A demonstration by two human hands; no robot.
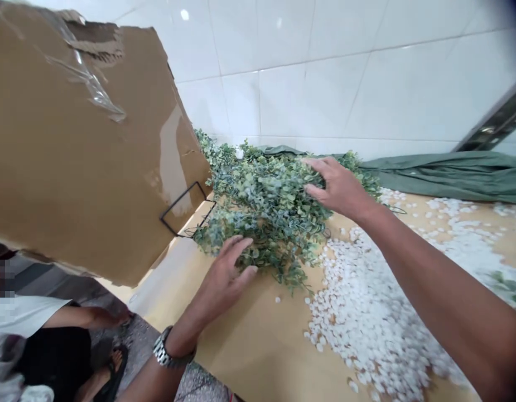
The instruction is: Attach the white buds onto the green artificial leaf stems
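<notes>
A pile of green artificial leaf sprigs (278, 195) lies on the tan tabletop (261, 340), toward the wall. At the near left edge of the pile is my left hand (226, 273), fingers apart, with a metal watch on the wrist. My right hand (339, 187) rests over the right part of the pile, thumb and fingers spread, fingertips against the leaves. Neither hand is closed around a sprig. To the right of the pile, many small white discs (375, 312) are scattered, partly under my right forearm.
A large torn cardboard box (94, 145) stands at the left, a black wire frame (184, 209) at its lower corner. Green cloth (450, 173) runs along the tiled wall. A person (44, 340) sits at the lower left. A dark metal bar (496, 120) leans at the right.
</notes>
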